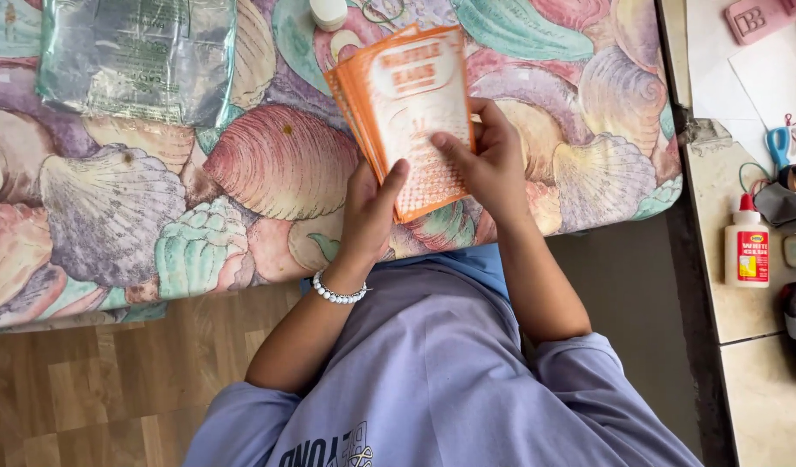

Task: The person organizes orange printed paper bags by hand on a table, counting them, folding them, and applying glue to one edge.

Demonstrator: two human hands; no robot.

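While both hands grip the fanned stack of orange cards [411, 112] over the shell-print cushion [156, 207], left hand [370, 212] should pinch the bottom edge firm, right hand [493, 164] thumb sliding one card off cleanly.

A cushioned surface [156, 199] covered in cloth printed with large pastel seashells fills the far and left part of the scene, lit by soft, even daylight. Near and to the left lies a floor [95, 389] of light brown wood-pattern planks, turning to a plain grey-brown strip further right. Along the right edge runs a cream tiled counter [761, 380] with a dark border.
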